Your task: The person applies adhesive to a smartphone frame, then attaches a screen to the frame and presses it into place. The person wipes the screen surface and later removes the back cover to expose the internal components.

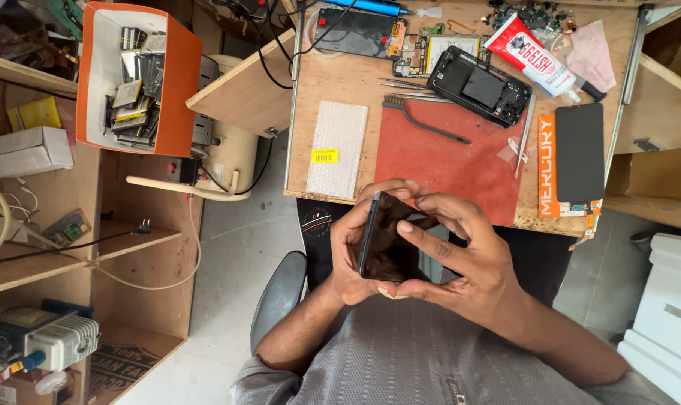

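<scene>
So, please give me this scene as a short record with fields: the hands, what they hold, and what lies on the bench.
left hand: grips the dark phone from its left side
right hand: fingers over the phone's right edge
red mat: on the bench, a brush at its top edge
opened phone: beyond the mat
glue tube: beside the opened phone
orange box: holds flat parts

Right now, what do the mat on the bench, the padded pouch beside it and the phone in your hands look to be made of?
The red mat looks like matte rubber or silicone: flat, dull, scuffed. The white pouch seems to be bubble-wrap plastic, its surface evenly dimpled. The phone, held between the left hand and the right hand, shows a dark glossy face, probably glass, with a darker rim that may be metal or plastic.
</scene>
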